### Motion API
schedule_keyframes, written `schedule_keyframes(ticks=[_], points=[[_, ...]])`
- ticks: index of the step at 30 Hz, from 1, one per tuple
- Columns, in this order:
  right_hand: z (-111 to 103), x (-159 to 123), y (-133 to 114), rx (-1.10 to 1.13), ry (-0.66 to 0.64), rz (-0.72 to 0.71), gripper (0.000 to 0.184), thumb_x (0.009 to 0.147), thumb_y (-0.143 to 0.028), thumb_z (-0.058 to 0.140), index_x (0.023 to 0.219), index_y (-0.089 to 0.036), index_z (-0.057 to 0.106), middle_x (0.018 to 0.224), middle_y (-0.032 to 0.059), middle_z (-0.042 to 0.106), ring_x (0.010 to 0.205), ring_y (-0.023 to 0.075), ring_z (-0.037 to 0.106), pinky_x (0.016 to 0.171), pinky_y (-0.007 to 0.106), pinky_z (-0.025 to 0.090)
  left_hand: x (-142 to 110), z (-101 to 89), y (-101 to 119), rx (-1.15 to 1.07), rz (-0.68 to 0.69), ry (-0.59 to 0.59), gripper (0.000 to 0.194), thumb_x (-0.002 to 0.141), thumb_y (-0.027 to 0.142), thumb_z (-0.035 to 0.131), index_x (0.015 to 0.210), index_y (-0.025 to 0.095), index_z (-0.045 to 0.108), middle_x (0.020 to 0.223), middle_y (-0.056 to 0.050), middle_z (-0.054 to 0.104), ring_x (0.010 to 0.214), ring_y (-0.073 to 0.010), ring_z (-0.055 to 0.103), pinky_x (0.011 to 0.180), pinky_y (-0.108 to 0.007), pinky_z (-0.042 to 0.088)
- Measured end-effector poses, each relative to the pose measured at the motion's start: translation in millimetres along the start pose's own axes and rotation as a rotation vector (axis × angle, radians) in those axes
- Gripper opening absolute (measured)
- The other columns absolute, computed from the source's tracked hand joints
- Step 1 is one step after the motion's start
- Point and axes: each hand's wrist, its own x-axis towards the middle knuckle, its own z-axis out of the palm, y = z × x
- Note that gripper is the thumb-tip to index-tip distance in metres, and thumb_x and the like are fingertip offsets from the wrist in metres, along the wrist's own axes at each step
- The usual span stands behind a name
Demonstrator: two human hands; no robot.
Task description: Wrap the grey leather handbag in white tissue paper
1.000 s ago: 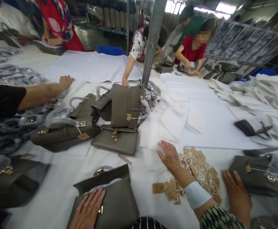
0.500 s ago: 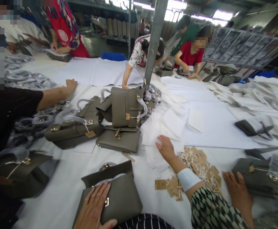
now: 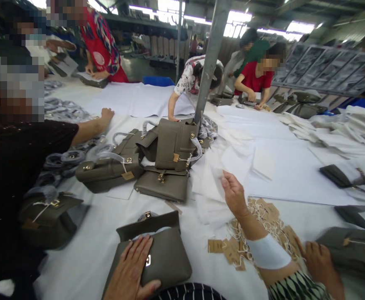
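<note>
My left hand (image 3: 132,271) lies flat, fingers stretched, on an olive leather handbag (image 3: 166,256) with a gold clasp at the near table edge; the thumb curls by its near edge. My right hand (image 3: 234,193), a white band on its wrist, is raised above the table with its fingers pinched on a thin white paper sheet (image 3: 212,183). Below it lies a heap of brown paper tags with white strings (image 3: 263,221).
A pile of olive handbags (image 3: 166,162) sits mid-table by a grey steel post (image 3: 212,58). A person in black leans in at left, their hand (image 3: 106,114) near wrapped straps. Another hand (image 3: 320,262) touches a bag (image 3: 354,250) at right. Several people work at the far side.
My right hand rose from lying flat on the white sheets and now pinches one. The view swung left. My left hand stayed on the handbag.
</note>
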Motion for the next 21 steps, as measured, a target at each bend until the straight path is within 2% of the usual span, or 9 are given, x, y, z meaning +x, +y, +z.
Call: schedule_keyframes(ticks=[3,6,8,11,13,16,18,20,21], points=[[-0.5,-16.5,-49.7,0.472,-0.107,0.257,0.024,0.086,-0.044,0.057,0.097,-0.023,0.056,0.091,0.002,0.068,0.084,0.0187,0.063,0.08,0.033,0.052,1.3,-4.7,3.6,-0.108,-0.062,-0.077,0.093,0.076,0.073,0.052,0.145,0.015,0.031,0.145,-0.01,0.043,0.132,-0.0277,0.038,0.113,-0.04,0.02],[4.8,-43.4,-82.7,0.826,-0.227,0.472,0.027,0.08,-0.044,0.064,0.098,-0.024,0.06,0.091,0.0023,0.07,0.08,0.0197,0.064,0.077,0.034,0.053,5.5,-18.8,10.9,-0.372,-0.216,-0.163,0.077,0.081,0.059,0.057,0.143,0.018,0.037,0.145,-0.01,0.043,0.135,-0.0301,0.035,0.112,-0.046,0.027],[10.1,-62.9,-97.7,0.977,-0.311,0.638,0.028,0.076,-0.043,0.068,0.096,-0.024,0.064,0.091,0.0022,0.071,0.078,0.0203,0.065,0.076,0.035,0.054,12.2,-34.2,18.1,-0.659,-0.4,-0.131,0.064,0.082,0.05,0.06,0.136,0.019,0.046,0.141,-0.011,0.047,0.135,-0.0314,0.035,0.112,-0.048,0.029],[24.2,-89.5,-114.9,1.104,-0.458,0.838,0.027,0.071,-0.045,0.072,0.088,-0.024,0.067,0.083,0.0012,0.071,0.074,0.0204,0.065,0.073,0.035,0.054,24.3,-62.5,29.1,-1.313,-0.758,0.049,0.053,0.085,0.051,0.056,0.127,0.019,0.055,0.131,-0.012,0.056,0.125,-0.031,0.047,0.108,-0.047,0.035],[39.6,-105.2,-121.1,1.113,-0.576,0.907,0.029,0.072,-0.046,0.071,0.089,-0.023,0.066,0.08,0.0013,0.069,0.075,0.0202,0.063,0.073,0.035,0.052,27.8,-80.9,33.3,-1.821,-0.956,0.17,0.057,0.087,0.06,0.047,0.124,0.018,0.057,0.125,-0.013,0.06,0.12,-0.0316,0.052,0.106,-0.048,0.038],[67.1,-126.9,-111.7,0.937,-0.677,0.878,0.028,0.078,-0.048,0.065,0.086,-0.021,0.061,0.076,0.0003,0.063,0.073,0.0168,0.057,0.07,0.03,0.047,20.1,-100.3,31.6,-2.374,-1.073,0.284,0.082,0.078,0.079,0.039,0.127,0.015,0.056,0.126,-0.017,0.059,0.122,-0.036,0.05,0.104,-0.052,0.039],[81.8,-139.0,-91.3,0.693,-0.67,0.784,0.032,0.082,-0.051,0.06,0.078,-0.02,0.055,0.07,-0.0018,0.055,0.065,0.0136,0.048,0.062,0.026,0.041,8.1,-105.5,27.2,-2.481,-1.138,0.409,0.093,0.071,0.084,0.043,0.129,0.013,0.053,0.129,-0.019,0.056,0.121,-0.0365,0.051,0.102,-0.051,0.041],[90.1,-147.8,-65.7,0.441,-0.625,0.672,0.037,0.084,-0.054,0.054,0.074,-0.019,0.05,0.065,-0.0033,0.047,0.061,0.0128,0.041,0.058,0.026,0.036,-5.5,-105.6,24.1,-2.369,-1.306,0.555,0.082,0.072,0.076,0.056,0.124,0.013,0.057,0.12,-0.017,0.062,0.109,-0.0318,0.06,0.094,-0.045,0.048],[91.8,-151.0,-53.7,0.336,-0.595,0.616,0.038,0.085,-0.055,0.051,0.074,-0.02,0.049,0.064,-0.0034,0.045,0.061,0.0133,0.04,0.058,0.027,0.035,-11.8,-104.4,23.9,-2.252,-1.398,0.581,0.071,0.071,0.066,0.066,0.119,0.014,0.06,0.111,-0.014,0.067,0.098,-0.0281,0.064,0.088,-0.041,0.052]])
